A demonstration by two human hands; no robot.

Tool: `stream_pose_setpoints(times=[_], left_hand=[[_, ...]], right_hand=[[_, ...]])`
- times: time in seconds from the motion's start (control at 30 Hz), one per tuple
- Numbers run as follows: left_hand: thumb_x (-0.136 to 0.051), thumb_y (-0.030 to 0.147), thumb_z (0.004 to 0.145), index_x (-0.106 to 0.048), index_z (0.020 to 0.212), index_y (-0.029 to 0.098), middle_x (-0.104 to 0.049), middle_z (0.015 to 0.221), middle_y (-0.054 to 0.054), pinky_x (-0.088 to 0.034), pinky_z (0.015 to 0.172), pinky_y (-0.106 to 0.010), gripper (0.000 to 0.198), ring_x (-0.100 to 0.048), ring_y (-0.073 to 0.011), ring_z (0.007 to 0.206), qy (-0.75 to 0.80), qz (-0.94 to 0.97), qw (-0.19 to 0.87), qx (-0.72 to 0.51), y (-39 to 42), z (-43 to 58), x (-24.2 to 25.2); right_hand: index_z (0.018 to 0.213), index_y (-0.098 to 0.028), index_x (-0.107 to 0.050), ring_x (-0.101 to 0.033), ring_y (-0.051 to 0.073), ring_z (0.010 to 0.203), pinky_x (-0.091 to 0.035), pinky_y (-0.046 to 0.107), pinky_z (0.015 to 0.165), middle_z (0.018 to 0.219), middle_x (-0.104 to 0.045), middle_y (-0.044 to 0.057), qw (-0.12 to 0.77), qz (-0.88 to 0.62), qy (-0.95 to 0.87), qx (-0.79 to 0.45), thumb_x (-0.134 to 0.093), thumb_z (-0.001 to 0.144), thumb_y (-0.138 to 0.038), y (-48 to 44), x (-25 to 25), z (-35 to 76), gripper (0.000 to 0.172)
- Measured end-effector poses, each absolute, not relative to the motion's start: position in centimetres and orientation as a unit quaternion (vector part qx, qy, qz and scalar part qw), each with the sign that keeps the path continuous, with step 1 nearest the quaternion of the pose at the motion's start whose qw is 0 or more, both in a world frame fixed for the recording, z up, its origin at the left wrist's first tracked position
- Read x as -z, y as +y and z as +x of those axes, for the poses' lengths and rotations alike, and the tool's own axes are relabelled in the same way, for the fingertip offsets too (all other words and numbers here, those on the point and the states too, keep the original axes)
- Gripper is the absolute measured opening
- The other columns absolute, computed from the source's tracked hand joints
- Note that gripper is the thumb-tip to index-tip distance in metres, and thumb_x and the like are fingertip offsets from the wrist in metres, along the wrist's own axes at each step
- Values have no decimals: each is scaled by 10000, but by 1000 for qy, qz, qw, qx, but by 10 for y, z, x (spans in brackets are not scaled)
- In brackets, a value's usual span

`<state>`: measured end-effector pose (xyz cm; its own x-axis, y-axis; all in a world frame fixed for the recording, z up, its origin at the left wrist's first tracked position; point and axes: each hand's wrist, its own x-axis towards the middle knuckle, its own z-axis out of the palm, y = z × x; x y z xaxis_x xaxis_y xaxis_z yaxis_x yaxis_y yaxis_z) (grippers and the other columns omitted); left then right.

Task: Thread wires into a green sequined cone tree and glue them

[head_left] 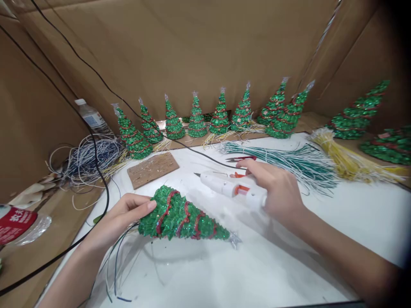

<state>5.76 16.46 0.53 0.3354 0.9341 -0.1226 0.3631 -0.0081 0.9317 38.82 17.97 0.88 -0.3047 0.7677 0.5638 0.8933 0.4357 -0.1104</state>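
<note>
A small glittery green Christmas tree [183, 216] with red garland lies on its side in the air, its clear star [235, 240] pointing right. My left hand [128, 214] grips it by the base, thumb on the near side. Several dark, thin wires [116, 265] trail from the base down to the white tabletop. My right hand [279, 184] is closed around the rear of a white hot glue gun [221, 184] with an orange trigger, its dark nozzle facing left. The handle is mostly hidden by my fingers.
Several finished-looking trees [195, 117] stand along the cardboard wall. Bundles of green wires [289, 160] and yellow wires [346, 158], red-handled snips [245, 158], a cardboard piece [153, 170], tangled blue-white wires [93, 156] and bottles [91, 115] lie around. A black cord [105, 188] crosses the left side.
</note>
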Motion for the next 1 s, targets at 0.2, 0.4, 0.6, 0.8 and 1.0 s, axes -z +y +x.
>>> stream_pose_setpoints(times=[0.2,0.4,0.6,0.8,1.0], left_hand=[[-617,413,814,-676,622,129,-615,611,-20,-407,582,-216,348,-523,-137,599,499,602,550,-294,168,55,-6],[-654,399,774,-713,662,129,-649,646,-15,-443,604,-220,299,-553,-156,623,489,596,565,-293,166,59,-12],[-714,378,693,-731,666,123,-652,627,-26,-456,612,-240,258,-574,-180,631,505,586,553,-310,164,63,-15],[-720,300,677,-705,608,109,-624,592,-15,-427,553,-211,204,-525,-140,562,515,564,557,-326,161,66,-16],[-722,306,678,-671,546,118,-613,538,3,-403,508,-190,235,-521,-129,541,529,574,532,-327,160,69,-17]], right_hand=[[1089,-157,-555,-562,225,882,-323,258,612,961,-625,55,171,-578,-790,109,-546,674,-62,197,-2,391,426],[1175,-130,-512,-498,238,981,-352,283,784,1037,-575,85,133,-562,-813,68,-572,728,-74,200,2,389,454],[1215,-140,-475,-449,231,1032,-344,285,825,1091,-515,93,119,-555,-822,45,-511,722,11,202,6,388,517],[1147,-126,-496,-429,235,995,-328,298,806,1050,-503,96,129,-543,-828,60,-501,696,23,208,18,385,474],[1133,-113,-501,-417,242,989,-329,305,799,1034,-504,100,137,-537,-830,56,-502,657,40,219,27,379,501]])
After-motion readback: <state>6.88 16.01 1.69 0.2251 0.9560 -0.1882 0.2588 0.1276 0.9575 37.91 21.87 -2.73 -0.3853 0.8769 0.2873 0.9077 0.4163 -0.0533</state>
